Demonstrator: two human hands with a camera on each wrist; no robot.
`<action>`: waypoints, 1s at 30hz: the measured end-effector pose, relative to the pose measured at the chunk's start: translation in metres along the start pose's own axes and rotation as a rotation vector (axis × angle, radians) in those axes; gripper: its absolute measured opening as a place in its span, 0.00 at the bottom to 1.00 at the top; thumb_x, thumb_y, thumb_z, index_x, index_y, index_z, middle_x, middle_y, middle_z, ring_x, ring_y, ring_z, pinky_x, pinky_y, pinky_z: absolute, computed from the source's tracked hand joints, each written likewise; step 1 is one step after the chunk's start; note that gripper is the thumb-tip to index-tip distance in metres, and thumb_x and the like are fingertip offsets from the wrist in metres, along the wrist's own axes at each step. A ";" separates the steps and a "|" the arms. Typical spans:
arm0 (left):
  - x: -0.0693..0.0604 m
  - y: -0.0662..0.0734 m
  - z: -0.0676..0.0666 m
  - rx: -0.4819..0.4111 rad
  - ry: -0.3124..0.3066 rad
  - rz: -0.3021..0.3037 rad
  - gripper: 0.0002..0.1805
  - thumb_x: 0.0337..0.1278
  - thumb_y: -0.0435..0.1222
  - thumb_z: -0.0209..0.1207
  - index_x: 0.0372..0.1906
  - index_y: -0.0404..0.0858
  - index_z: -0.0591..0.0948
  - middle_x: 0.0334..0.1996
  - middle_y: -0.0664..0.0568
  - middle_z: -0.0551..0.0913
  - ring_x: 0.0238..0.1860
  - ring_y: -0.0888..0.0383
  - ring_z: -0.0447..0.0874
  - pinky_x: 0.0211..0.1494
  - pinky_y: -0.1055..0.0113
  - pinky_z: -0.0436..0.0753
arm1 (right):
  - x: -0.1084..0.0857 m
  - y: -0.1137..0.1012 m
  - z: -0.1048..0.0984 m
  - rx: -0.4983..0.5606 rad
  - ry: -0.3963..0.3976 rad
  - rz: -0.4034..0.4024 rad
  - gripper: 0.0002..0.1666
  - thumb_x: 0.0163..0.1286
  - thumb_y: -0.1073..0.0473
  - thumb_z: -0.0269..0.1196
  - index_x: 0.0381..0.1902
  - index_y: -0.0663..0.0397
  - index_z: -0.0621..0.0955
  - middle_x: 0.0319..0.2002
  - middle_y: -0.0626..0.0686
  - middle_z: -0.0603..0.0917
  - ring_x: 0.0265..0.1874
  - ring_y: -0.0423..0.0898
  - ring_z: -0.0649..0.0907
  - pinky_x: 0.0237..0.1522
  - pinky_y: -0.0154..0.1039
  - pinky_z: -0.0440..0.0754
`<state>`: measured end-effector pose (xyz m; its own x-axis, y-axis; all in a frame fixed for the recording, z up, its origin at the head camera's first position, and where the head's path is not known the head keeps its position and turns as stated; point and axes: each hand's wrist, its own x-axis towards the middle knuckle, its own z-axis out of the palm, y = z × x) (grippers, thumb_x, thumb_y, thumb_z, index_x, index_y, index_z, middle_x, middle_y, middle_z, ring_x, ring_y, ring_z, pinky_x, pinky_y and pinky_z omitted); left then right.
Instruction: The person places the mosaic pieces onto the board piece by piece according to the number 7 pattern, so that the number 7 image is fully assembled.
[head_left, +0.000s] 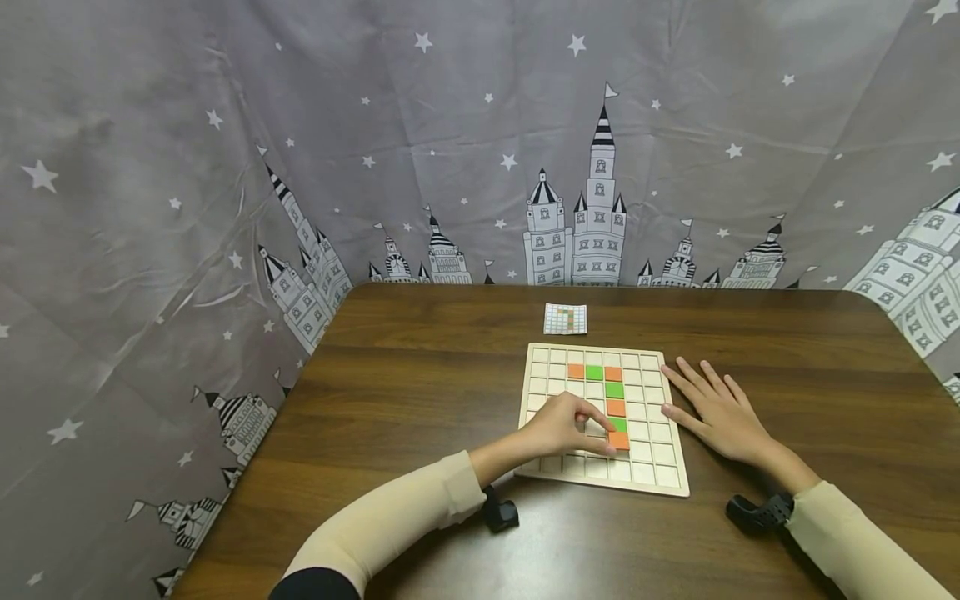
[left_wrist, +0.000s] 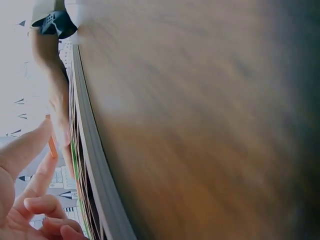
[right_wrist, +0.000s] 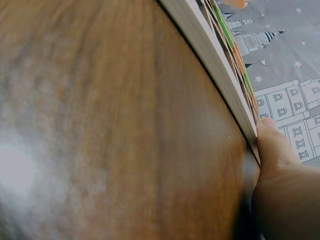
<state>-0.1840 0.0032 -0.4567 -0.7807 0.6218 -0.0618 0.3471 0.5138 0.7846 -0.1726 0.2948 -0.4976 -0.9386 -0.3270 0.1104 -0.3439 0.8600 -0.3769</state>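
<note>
My left hand [head_left: 561, 427] pinches an orange square tile [head_left: 619, 441] between thumb and fingertip. The left wrist view shows this tile [left_wrist: 52, 145] tilted and held just above the wooden grid board [head_left: 663, 454]. On the board lies a row of orange, green and orange tiles, and a column runs down from its right end. The column alternates green [head_left: 614, 390] and orange [head_left: 617, 407]; its lowest green tile [head_left: 618, 425] is partly behind my finger. With fingers spread, my right hand [head_left: 716, 417] rests at the board's right edge, thumb and fingertips touching it.
A small printed card [head_left: 566, 319] with a coloured grid pattern lies behind the board on the brown wooden table [head_left: 420, 367]. A grey curtain [head_left: 450, 125] with castles and stars hangs beyond the table. Both wrists wear black straps [head_left: 759, 512].
</note>
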 end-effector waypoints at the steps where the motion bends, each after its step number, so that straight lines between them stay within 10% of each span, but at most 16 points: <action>1: 0.000 0.000 0.001 -0.002 -0.001 -0.001 0.15 0.44 0.41 0.78 0.40 0.43 0.91 0.16 0.61 0.59 0.19 0.68 0.54 0.26 0.74 0.59 | 0.000 0.000 0.000 0.000 0.004 -0.001 0.41 0.77 0.40 0.53 0.80 0.43 0.54 0.77 0.62 0.53 0.74 0.69 0.50 0.66 0.71 0.43; 30: 0.001 0.005 0.008 0.089 0.025 -0.096 0.15 0.40 0.42 0.80 0.37 0.48 0.92 0.16 0.62 0.61 0.19 0.68 0.54 0.20 0.74 0.53 | 0.000 -0.003 -0.002 0.004 -0.012 0.002 0.42 0.77 0.40 0.52 0.81 0.43 0.52 0.77 0.63 0.53 0.74 0.69 0.49 0.66 0.71 0.42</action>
<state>-0.1790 0.0107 -0.4575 -0.8251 0.5525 -0.1179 0.3138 0.6217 0.7176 -0.1712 0.2933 -0.4946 -0.9390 -0.3295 0.0989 -0.3416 0.8591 -0.3810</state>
